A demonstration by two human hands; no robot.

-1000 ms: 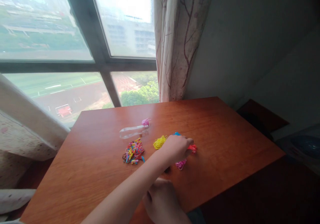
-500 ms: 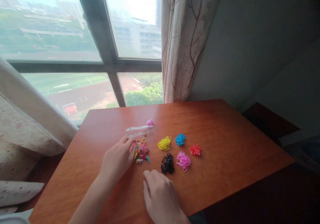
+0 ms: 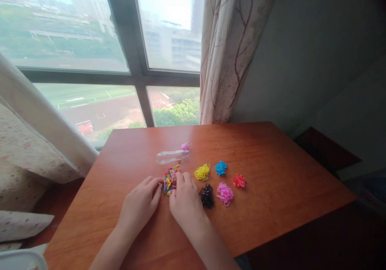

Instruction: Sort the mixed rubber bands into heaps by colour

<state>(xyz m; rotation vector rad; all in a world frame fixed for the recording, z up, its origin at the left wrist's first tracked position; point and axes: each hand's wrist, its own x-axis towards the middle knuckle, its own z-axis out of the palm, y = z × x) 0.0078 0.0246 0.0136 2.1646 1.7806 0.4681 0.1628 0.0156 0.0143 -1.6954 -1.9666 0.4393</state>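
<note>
A pile of mixed-colour small rubber bands (image 3: 171, 178) lies on the table between my two hands. My left hand (image 3: 140, 203) is at its left edge, fingers curled and thumb drawn in toward the fingertips. Over the pile's right side is my right hand (image 3: 188, 197), its fingers bent and close together, hiding part of the bands. Whatever the fingertips hold is too small to make out. Sorted heaps lie to the right: yellow bands (image 3: 202, 172), blue bands (image 3: 221, 168), black bands (image 3: 207, 196), pink bands (image 3: 225, 193) and red bands (image 3: 239, 181).
Behind the mixed pile, a clear container (image 3: 171, 156) with a pink top lies on the wooden table (image 3: 271, 193). A window frame (image 3: 137, 77) and a curtain (image 3: 226, 53) stand beyond the far edge. A white-rimmed object (image 3: 22, 260) shows at lower left.
My right hand has moved up and forward from the table in front of the black heap onto the mixed pile. My left hand stays by the pile. The view has shifted slightly.
</note>
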